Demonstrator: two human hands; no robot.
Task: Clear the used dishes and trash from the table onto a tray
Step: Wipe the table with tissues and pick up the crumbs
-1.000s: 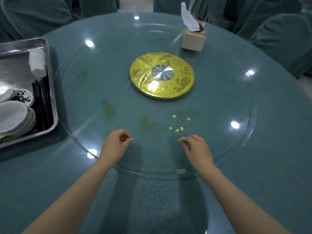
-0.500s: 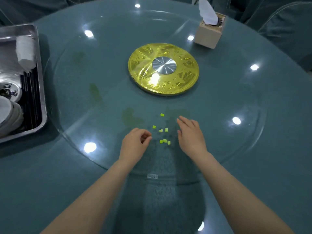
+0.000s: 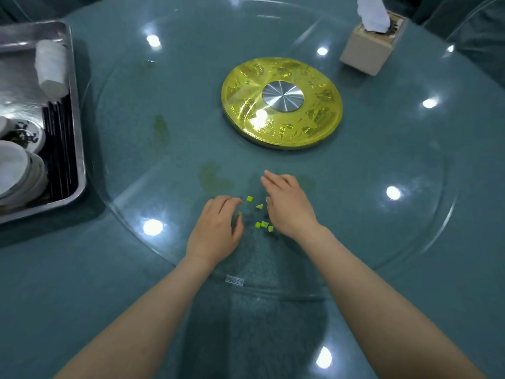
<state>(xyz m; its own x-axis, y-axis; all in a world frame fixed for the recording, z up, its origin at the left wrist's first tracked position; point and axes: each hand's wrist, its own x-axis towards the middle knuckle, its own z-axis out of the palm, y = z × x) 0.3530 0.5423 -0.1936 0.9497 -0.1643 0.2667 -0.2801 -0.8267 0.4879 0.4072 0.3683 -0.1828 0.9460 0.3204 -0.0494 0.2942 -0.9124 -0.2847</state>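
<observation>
Crumb-gathering step. Left hand (image 3: pixel 216 231), fingers curled, pinched one green bit; right hand (image 3: pixel 289 206) lay flat, fingers straight, at 3 o'clock of the small bright-green food bits (image 3: pixel 262 224) loose on the glass turntable (image 3: pixel 382 214). Next: herd them together, carry to steel tray (image 3: pixel 78 149) at 9 o'clock, already holding stacked dishes (image 3: pixel 16 170).

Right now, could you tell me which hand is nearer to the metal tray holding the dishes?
Left. The left hand lies on the glass toward the metal tray; the right hand is farther off, beyond the green bits.
</observation>
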